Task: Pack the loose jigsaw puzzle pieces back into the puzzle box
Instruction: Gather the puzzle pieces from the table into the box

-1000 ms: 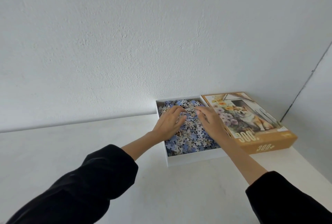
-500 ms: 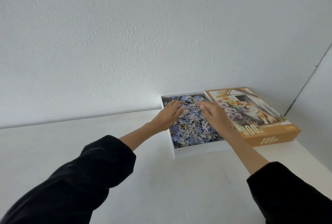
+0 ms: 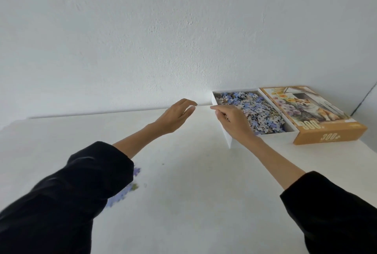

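Puzzle pieces (image 3: 255,109) heap in the open box (image 3: 228,138), lid (image 3: 306,111) parked alongside for access, strays (image 3: 136,172) lying on the worktop (image 3: 193,192); left hand (image 3: 175,116) hangs slack and empty, right hand (image 3: 234,123) curls over the box wall, grip unclear.

White puzzle box (image 3: 227,138) holds bluish pieces (image 3: 259,111); orange lid (image 3: 326,135) shows a dog among flowers.

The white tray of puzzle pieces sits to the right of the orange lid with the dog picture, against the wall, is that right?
Wrong side. In the head view the white tray of puzzle pieces sits to the left of the orange lid with the dog picture, against the wall.
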Demonstrator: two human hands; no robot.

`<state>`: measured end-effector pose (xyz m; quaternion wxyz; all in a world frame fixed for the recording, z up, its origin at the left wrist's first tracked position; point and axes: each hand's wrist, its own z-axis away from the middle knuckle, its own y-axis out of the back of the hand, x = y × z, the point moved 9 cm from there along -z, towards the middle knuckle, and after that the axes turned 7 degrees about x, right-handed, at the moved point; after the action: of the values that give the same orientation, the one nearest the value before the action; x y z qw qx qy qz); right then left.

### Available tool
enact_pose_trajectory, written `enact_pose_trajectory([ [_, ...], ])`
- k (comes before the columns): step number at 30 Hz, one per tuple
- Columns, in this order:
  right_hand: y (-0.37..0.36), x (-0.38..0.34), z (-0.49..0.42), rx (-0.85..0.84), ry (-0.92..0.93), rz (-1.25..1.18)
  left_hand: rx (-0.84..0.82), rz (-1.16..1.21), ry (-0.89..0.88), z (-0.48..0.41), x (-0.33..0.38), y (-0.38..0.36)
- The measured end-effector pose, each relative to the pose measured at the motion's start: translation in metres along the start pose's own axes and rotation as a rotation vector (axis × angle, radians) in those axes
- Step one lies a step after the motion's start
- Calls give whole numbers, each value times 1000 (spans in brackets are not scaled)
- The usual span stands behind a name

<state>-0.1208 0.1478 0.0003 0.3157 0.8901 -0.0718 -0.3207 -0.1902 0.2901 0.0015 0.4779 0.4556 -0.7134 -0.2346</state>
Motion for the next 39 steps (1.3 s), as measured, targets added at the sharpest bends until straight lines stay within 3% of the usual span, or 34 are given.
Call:
enact_pose_trajectory([
  [10,-95,-111,46,-200,40,-72,-72,-89,156,131,-63,67],
  [24,-180,-193,129,-353,58,-91,-124,-108,263,278,-118,117],
  [32,-182,-200,149,-341,14,-31,-187,-198,72,321,-115,112],
  [39,-181,-199,152,-325,-22,-12,-148,-237,89,313,-115,108],
])
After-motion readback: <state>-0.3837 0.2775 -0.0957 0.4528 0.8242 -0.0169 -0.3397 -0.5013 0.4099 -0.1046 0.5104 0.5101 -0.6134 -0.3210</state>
